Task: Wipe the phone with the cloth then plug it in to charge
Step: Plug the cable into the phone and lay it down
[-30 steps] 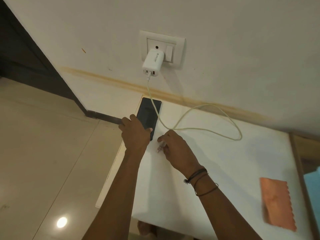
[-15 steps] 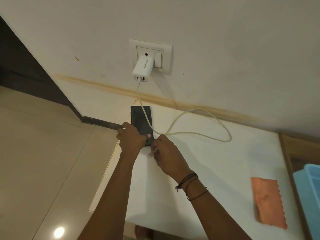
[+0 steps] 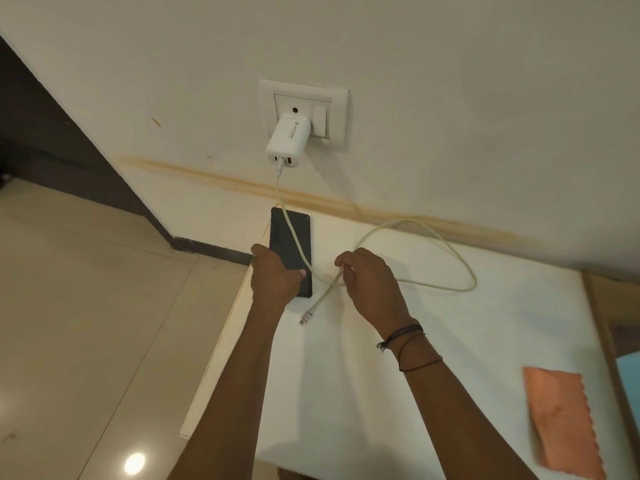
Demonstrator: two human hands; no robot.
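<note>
Here, a black phone (image 3: 290, 244) is laid flat at the far left corner of a white table (image 3: 433, 358), its long side running from near to far. Its near end is gripped by the left hand (image 3: 275, 277): the fingers are wrapped over the left edge and the thumb is pressed on the dark screen, so only the far part of the phone is left uncovered. Just to the right, the right hand (image 3: 372, 284) is held above the tabletop with the pale charging cable (image 3: 433, 233) pinched between thumb and curled fingers. From that pinch the cable's free end is let down to the near left, and the small metal connector (image 3: 305, 318) is seen close to the phone's near right corner but apart from it, not inserted. Whether the connector touches the table cannot be told. The rest of the cable is looped to the right over the table, then carried back across the phone's screen and up to a white charger (image 3: 286, 138), which is seated in a wall socket plate (image 3: 337, 116) above the phone. An orange cloth (image 3: 562, 414) is left flat at the near right of the table, well apart from both hands. Dark cords are worn on the right wrist.
</note>
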